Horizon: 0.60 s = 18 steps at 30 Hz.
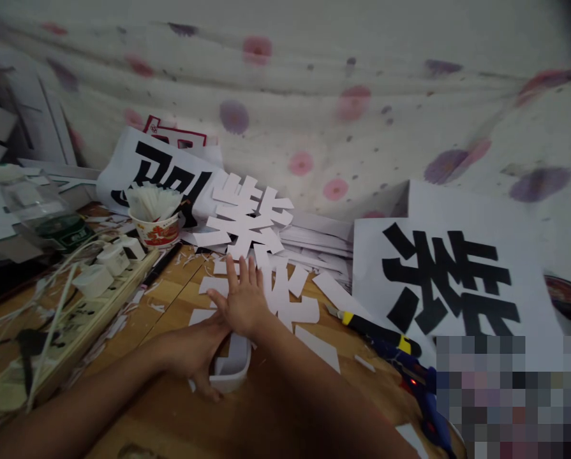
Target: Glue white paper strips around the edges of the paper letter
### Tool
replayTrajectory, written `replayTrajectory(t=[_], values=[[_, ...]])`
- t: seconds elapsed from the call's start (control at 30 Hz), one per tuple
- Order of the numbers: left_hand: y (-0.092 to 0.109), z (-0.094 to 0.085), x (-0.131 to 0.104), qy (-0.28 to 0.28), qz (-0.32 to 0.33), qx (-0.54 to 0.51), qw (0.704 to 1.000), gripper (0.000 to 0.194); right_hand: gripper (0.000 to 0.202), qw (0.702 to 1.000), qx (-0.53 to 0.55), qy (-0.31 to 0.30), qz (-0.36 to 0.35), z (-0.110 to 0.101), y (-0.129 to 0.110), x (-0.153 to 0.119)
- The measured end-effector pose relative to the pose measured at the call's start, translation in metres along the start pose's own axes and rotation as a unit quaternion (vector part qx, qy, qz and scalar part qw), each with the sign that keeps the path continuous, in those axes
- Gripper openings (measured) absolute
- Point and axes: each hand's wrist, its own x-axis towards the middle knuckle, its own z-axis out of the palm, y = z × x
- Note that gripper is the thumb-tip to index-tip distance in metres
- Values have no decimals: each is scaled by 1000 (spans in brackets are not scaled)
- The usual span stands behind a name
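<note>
On the wooden table in front of me lies a white cut-out character (282,294) of stiff board, with a raised, curved side wall (235,379) at its near end. My left hand (196,354) grips this near part, thumb down by the wall; its fingertips are partly hidden behind the right hand. My right hand (244,303) lies flat over the board, fingers stretched out and slightly apart, holding nothing. A second white cut-out character (249,217) leans behind it. To the right rest a yellow-and-black utility knife (378,330) and a blue glue gun (422,382) with a red light.
A paper tub (155,229) full of white glue sticks stands at the back left. Nearby, a power strip (81,325) carries plugs and cables. Sheets printed with black characters (450,280) lean right and back left against a flowered curtain (295,115). White scraps litter the table.
</note>
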Motion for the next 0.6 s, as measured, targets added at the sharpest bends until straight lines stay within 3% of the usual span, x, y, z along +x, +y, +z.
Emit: replayTrajectory(t=[0.1, 0.2, 0.37, 0.53, 0.6], values=[[-2, 1, 0, 9, 5, 6, 1000, 114, 75, 1000, 5, -13, -2, -2, -3, -4], [-5, 3, 0, 16, 18, 1, 1000, 113, 74, 1000, 9, 19, 23, -10, -10, -10], [0, -1, -1, -43, -22, 13, 999, 92, 76, 998, -26, 17, -51, -5, -18, -25], [4, -1, 1, -26, 6, 33, 999, 93, 75, 999, -3, 37, -38, -10, -21, -34], [1, 0, -1, 19, 14, 18, 1000, 88, 77, 998, 3, 43, -50, -15, -25, -40]])
